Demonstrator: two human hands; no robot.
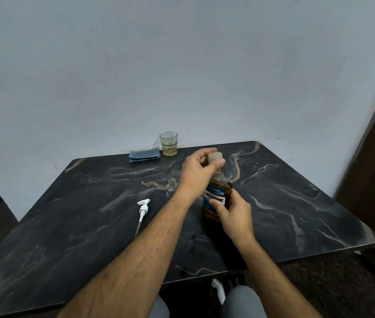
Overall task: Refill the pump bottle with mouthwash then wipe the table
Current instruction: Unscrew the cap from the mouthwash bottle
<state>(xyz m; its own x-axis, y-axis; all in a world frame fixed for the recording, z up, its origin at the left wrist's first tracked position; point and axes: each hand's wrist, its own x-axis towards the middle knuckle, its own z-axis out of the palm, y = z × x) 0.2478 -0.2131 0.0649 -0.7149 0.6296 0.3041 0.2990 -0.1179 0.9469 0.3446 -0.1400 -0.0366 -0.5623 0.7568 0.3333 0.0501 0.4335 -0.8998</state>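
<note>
Both forearms reach in from the near edge of the dark marbled tabletop (296, 203), over grey-clad knees. Nearest of the working parts is the right hand (234, 214), its fingers (216, 206) curled round the labelled belly of the mouthwash bottle (217, 198), which stands upright on the tabletop and holds amber liquid. Just beyond and above, the left hand (199, 171) crosses over from the left and pinches the bottle's cap (215, 157) between thumb and fingertips; the cap looks lifted slightly clear of the neck, though blur keeps me from being sure.

To the left of the mouthwash bottle, partly behind the left wrist, stands the small clear pump bottle (171, 187), upright and open at the mouth. Its white pump head (142, 208) lies on its side further left and nearer, dip tube trailing toward the camera.

My reading: the pour must go leftward from the right hand, tipping the mouthwash bottle's upright axis across toward that narrow neck, with the left hand closer for steadying it.

Farthest, by the wall, sit a folded blue cloth (144, 155) and a glass tumbler (168, 144) with a little yellowish liquid.
</note>
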